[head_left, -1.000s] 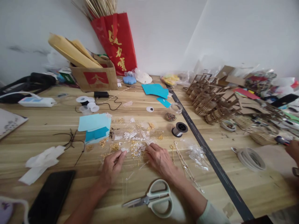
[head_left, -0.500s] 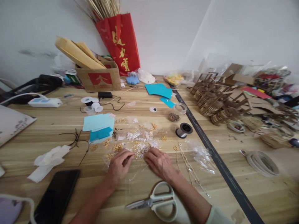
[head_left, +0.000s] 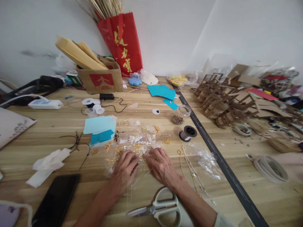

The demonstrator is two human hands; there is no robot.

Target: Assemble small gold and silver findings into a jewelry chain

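Observation:
Small silver and gold beads [head_left: 145, 150] lie in a pile on clear plastic bags at the middle of the table. My left hand [head_left: 126, 167] rests palm down at the pile's left side, its fingers curled together over the beads. My right hand [head_left: 161, 164] reaches in from the other side, fingers bent and fingertips at the beads. Whatever either hand pinches is too small or hidden to make out. A thin chain [head_left: 136, 182] lies between the hands. Pale-handled scissors [head_left: 153, 209] sit below my right wrist.
Right of my hands are gold and silver chains [head_left: 191, 170], a wire spool [head_left: 187, 133] and a jar of beads [head_left: 178, 118]. Blue cards [head_left: 100, 124], white tissue [head_left: 48, 164] and a black phone [head_left: 56, 200] lie left. Brown wooden baskets [head_left: 222, 104] stand at the right.
My left hand has shifted slightly right and turned more palm down, with its fingers now over the beads. My right hand has moved a little, its fingers still at the pile.

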